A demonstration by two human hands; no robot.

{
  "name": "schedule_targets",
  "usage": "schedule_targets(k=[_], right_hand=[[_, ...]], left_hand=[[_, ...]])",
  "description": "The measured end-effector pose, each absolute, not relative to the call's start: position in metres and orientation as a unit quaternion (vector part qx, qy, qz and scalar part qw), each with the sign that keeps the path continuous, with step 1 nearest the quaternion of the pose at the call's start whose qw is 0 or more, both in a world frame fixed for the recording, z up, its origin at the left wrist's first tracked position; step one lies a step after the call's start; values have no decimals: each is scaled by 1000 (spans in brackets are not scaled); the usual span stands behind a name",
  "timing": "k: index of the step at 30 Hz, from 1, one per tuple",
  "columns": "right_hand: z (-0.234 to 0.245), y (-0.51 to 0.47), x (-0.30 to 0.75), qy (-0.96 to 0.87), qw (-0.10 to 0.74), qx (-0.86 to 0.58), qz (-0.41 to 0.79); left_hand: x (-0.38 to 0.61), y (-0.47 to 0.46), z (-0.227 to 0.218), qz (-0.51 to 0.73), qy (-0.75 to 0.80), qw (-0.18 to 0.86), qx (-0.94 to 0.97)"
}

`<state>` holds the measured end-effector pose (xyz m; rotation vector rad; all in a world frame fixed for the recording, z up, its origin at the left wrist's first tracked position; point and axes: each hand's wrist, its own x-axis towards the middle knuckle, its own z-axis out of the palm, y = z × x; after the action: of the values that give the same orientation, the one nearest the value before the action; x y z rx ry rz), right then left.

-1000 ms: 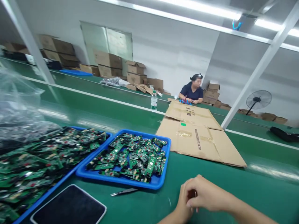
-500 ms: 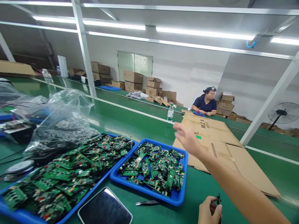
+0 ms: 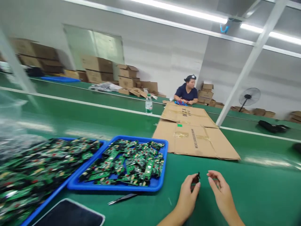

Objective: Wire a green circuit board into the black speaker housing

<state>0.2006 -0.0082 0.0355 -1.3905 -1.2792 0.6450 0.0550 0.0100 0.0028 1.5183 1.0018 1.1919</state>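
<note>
Since half a second ago, my right hand (image 3: 221, 191) has come back from its reach over the trays and now sits low beside my left hand (image 3: 188, 196) above the green surface (image 3: 258, 194).

Going left to right: a large blue tray (image 3: 58, 188) heaped with green circuit boards (image 3: 35, 166) sits at the far left, with a dark flat tablet (image 3: 68, 215) lying in front of it. Next comes a smaller blue tray (image 3: 155, 185) of boards, and a pair of tweezers (image 3: 122, 198) lies on the surface just in front of its rim. Then my left hand pinches a small dark part (image 3: 196, 180) between thumb and fingertips; the part is held roughly upright, its long axis near vertical and a thin tip pointing up. My right hand is just beside it, fingers loosely curled and half open, holding nothing that I can see, not touching the part. Flattened cardboard (image 3: 195, 138) lies beyond the hands.
</note>
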Motion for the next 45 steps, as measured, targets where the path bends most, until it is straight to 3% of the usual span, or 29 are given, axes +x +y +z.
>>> schedule_targets(k=[7,13,17,27,45], right_hand=[[35,-32,197,-377,573,-512,517],[49,-38,201,-316,510,-490,633],[50,-39,204,-286,486,-473,677],[51,-39,204,-270,479,-461,697],[53,-41,200,-337,484,-534,606]], left_hand=[[49,6,4,439,326,424,722],[44,7,1,401,298,223,837],[43,8,1,379,288,189,859],[44,5,6,364,293,216,857],[46,1,10,342,319,277,839]])
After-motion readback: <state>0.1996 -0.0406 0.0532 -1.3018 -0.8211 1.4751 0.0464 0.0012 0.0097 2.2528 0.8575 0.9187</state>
